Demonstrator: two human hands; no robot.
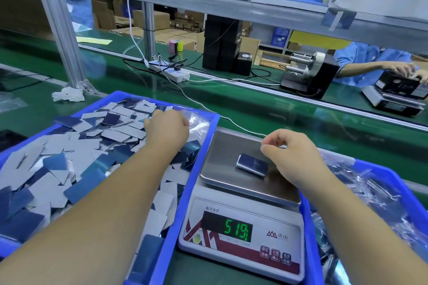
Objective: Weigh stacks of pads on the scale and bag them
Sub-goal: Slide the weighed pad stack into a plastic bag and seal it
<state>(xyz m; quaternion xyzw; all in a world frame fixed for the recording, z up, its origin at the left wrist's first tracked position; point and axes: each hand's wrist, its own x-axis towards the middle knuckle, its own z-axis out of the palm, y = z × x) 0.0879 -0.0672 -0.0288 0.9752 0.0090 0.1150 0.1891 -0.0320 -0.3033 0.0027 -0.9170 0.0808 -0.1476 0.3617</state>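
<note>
Head view: small rounded stack of pads [252, 165] lies on steel scale [240, 192] platter, centre frame. Left hand [168, 126] reaches into blue bin [199, 157] of loose flat pads, fingers hidden, grip unclear. Right hand [289, 152] hovers above platter, fingers curled, holding nothing visible

Bright, even overhead light with wide-angle bending at the edges

Soft light is falling from above, casting only faint shadows under the forearms; glare is gleaming on the steel scale [240, 164] platform, the green belt [289, 109] and the clear bags [370, 192]. Frame rails are bowing toward the edges, and the background is looking slightly soft and smeared.
</note>
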